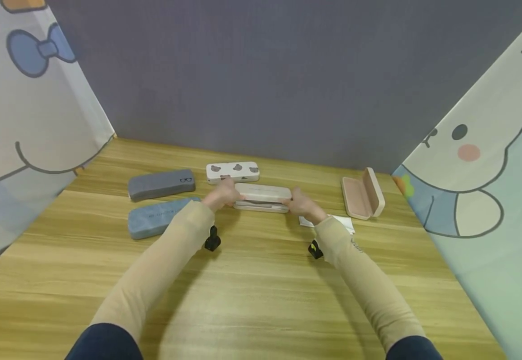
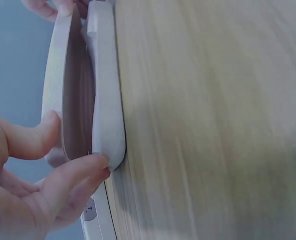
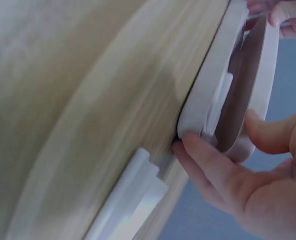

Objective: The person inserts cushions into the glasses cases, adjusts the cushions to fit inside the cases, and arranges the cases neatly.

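Note:
A white glasses case sits on the wooden table with its lid partly raised. My left hand grips its left end, thumb on the lid and fingers at the base, as the left wrist view shows. At the opposite end, my right hand holds the case the same way, with its thumb against the lid. Something white pokes up inside along the front rim; what it is cannot be told. Beside my right hand lies a folded white cloth or paper, partly behind the wrist.
A white case with bear prints stands just behind. To the left are a grey glasses case and a blue one, partly covered by my sleeve. An opened pink case stands at the right. A grey panel borders the back.

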A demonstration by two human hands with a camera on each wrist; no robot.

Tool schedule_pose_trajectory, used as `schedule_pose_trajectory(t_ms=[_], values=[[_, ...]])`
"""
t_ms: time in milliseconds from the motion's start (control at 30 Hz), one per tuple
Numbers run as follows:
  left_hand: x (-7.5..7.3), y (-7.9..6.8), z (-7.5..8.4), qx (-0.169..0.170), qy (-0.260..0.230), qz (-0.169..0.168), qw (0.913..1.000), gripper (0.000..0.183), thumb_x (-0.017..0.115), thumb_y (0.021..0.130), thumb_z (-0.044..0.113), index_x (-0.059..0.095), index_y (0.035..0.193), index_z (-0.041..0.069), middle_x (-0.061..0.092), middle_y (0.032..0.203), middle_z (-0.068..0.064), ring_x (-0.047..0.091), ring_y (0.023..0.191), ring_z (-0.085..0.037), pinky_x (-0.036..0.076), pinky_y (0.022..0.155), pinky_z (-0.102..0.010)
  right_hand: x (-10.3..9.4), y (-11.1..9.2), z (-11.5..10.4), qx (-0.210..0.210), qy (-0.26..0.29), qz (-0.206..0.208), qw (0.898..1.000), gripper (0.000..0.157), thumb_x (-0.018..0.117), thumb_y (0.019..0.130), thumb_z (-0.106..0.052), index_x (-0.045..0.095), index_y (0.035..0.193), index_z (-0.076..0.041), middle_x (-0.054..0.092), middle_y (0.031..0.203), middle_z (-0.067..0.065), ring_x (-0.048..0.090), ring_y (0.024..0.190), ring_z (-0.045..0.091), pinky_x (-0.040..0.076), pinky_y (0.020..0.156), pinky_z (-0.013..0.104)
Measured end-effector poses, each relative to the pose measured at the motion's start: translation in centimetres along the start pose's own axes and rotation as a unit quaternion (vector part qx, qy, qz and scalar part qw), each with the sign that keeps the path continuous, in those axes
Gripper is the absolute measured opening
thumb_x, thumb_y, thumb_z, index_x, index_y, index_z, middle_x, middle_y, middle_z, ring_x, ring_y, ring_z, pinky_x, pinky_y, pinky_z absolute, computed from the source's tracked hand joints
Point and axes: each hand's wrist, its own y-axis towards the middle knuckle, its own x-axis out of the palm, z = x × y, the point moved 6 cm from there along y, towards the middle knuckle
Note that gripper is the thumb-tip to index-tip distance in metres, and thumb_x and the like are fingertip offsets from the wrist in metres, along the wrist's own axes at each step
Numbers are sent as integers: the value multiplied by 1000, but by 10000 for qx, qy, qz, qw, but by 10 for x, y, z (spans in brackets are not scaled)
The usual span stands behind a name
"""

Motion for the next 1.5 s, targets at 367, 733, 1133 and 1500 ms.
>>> schedule_pose_trajectory(t_ms=[367,733,1133,1500], values=[[1,0,3,83,947,428,9946,66,62,93,21,30,144,-4,41,146,-23,49,121,-35,45,99,-44,0,0,3,370,-257,248,9987,35,46,100,-11,44,125,12,42,84,5,31,54,7,33,47,19],[1,0,2,32,1257,580,9904,61,64,92,21,37,140,-5,46,142,-22,53,108,-30,47,88,-38,1,-5,4,692,-690,256,9949,59,44,102,-18,16,143,14,38,137,28,44,88,25,46,79,35],[5,-1,2,142,1738,1102,9785,47,69,82,16,50,121,-4,61,115,-19,50,87,-26,46,87,-39,6,-4,0,733,-1829,774,9773,46,49,96,-13,35,130,15,55,113,27,48,77,27,49,68,36],[9,-2,-1,203,1756,1316,9754,42,64,82,9,50,118,-8,61,116,-23,58,101,-33,47,96,-44,10,1,0,779,-2107,1062,9686,47,50,88,-8,41,129,14,58,118,26,56,88,30,53,86,43]])
